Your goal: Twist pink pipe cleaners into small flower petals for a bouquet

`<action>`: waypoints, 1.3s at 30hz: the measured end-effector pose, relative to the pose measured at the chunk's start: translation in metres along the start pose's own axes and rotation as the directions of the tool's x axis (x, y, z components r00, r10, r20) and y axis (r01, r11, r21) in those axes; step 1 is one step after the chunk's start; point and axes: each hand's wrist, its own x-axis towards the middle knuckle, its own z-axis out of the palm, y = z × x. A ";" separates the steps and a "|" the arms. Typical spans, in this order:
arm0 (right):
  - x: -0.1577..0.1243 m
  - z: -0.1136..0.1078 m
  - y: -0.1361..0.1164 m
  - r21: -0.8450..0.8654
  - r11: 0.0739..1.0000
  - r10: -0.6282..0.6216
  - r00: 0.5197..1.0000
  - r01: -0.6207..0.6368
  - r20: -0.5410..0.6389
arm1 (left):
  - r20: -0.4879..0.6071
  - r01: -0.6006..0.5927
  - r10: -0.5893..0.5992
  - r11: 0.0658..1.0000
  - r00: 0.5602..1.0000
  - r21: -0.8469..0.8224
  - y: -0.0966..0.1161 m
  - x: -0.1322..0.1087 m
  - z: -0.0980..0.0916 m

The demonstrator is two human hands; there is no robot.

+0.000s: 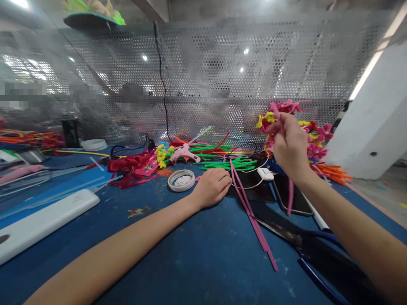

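Note:
My right hand is raised at the right, its fingers closed on a pink pipe cleaner whose upper end sticks out above the fingers and whose lower part hangs below the hand. Resting on the table in the middle, my left hand has its fingers curled together; what they hold, if anything, is hidden. Right of it lie long pink pipe cleaners, touching the scissors. A round dish of white beads stands just left of my left hand. Green pipe cleaners lie behind it.
On the blue table are a pink glue gun, red ribbons, a phone, a white charger and a long white device. Pink and yellow pipe-cleaner flowers stand behind my right hand. A perforated metal screen closes the back.

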 end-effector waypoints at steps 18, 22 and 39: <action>-0.100 0.036 -0.001 -0.005 0.946 -0.230 0.682 0.323 0.694 | 0.188 0.406 -0.362 0.760 0.913 -0.507 0.013 0.002 0.021; -0.100 0.036 -0.003 0.020 0.965 -0.200 0.683 0.262 0.703 | 0.204 0.421 -0.370 0.751 0.906 -0.509 0.014 0.001 0.017; -0.106 0.034 -0.001 -0.010 0.956 -0.251 0.833 0.294 0.494 | 0.248 0.386 -0.300 0.622 0.921 -0.681 0.015 -0.004 0.016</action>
